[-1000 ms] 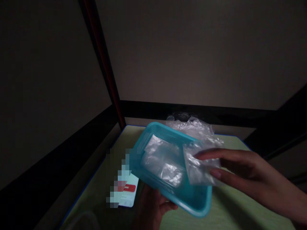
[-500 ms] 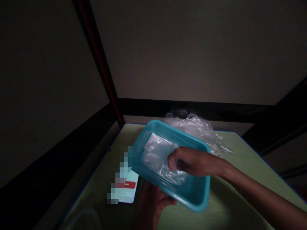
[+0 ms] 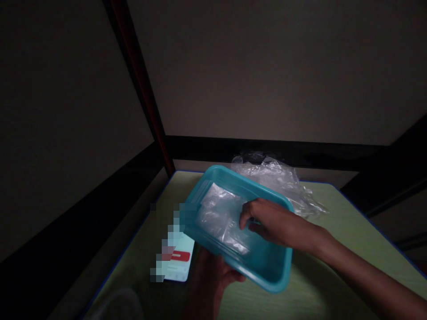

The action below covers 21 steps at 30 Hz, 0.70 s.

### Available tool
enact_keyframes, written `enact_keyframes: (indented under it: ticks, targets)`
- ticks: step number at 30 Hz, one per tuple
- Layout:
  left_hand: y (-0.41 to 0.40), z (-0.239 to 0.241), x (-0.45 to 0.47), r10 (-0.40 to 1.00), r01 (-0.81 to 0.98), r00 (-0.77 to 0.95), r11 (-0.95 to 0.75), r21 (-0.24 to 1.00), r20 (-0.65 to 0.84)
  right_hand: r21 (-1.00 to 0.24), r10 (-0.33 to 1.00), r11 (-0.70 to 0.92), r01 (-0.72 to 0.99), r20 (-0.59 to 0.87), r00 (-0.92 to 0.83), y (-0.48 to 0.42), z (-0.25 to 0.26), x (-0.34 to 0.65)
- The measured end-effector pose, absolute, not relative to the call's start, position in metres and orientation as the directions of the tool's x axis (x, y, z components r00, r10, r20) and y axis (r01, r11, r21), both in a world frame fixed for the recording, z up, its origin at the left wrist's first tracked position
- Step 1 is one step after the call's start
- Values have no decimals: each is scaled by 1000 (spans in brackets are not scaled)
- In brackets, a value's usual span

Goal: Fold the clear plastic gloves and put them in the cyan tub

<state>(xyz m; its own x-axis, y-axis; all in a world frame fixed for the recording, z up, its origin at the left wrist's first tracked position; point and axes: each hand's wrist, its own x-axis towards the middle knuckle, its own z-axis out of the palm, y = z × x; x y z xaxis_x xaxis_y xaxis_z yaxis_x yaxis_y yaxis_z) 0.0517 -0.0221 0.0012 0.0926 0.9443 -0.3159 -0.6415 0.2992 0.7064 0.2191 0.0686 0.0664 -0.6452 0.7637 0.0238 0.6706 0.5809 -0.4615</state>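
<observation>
Over green table [image 3: 333,222] at lower frame, our left hand [image 3: 208,284] is gripping the teal tub [image 3: 267,266] from below while our right hand [image 3: 270,220] is reaching in, fingers curled onto the clear packets [image 3: 216,213] at centre.

Left hand [image 3: 208,284] half behind tray [image 3: 267,275]

The tub [image 3: 267,271] was teal. The packets [image 3: 220,215] in it were clear with a whitish sheen, like the crumpled bag [image 3: 283,180] behind. The tabletop [image 3: 333,209] was pale green with a blue edge. The card [image 3: 180,264] was pale blue-white with a red bar. The post [image 3: 147,102] was dark red.
</observation>
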Motion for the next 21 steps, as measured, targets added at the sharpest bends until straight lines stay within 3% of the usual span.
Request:
enact_keyframes:
  ticks: [9, 16, 21]
  targets:
    - [-20, 1, 51, 950, -627, 99, 290, 724, -295, -489, 723, 579, 652, -61, -688, 73, 68, 207]
    - [-22, 4, 52, 959, -615, 100, 270, 741, -266, -423, 678, 667, 613, 5, -735, 73, 51, 210]
    - [-22, 2, 52, 965, -609, 83, 247, 754, -249, -349, 674, 681, 643, -42, -737, 69, 56, 207]
